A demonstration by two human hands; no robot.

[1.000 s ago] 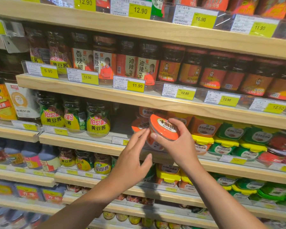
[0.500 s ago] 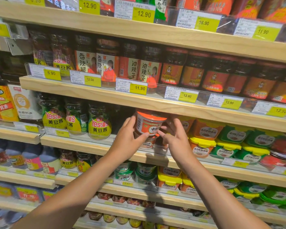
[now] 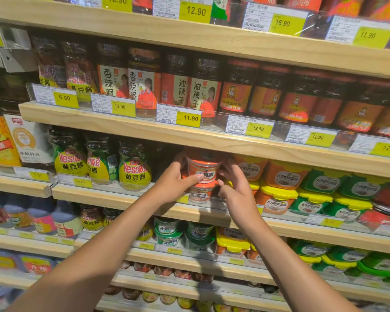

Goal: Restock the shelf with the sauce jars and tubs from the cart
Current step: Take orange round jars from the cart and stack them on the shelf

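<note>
- The left hand (image 3: 173, 183) and right hand (image 3: 236, 188) are both on one orange tub (image 3: 203, 171), at the centre of the frame.
- The left hand grips it from the left, with the thumb laid across its front label. The right hand's fingers curl against its right side, and the thumb sits by its bottom edge.
- The tub is upright on the shelf (image 3: 122, 199), stacked on a lower tub (image 3: 199, 193) of the same kind and tucked just under the board above.
- It looks seated or very nearly so. Judging by that, this placing is in its last step, with only a nudge into line and the release left.
- Left of it stand jars (image 3: 134, 167) with yellow labels, with a dark gap between them and the stack. Just right of it are lidded boxes (image 3: 284, 176), two high.
- That gap suggests there is room for more stock, so the restocking as a whole is probably unfinished.
- The cart is out of view, so I cannot tell how many jars and tubs remain on it.
</note>
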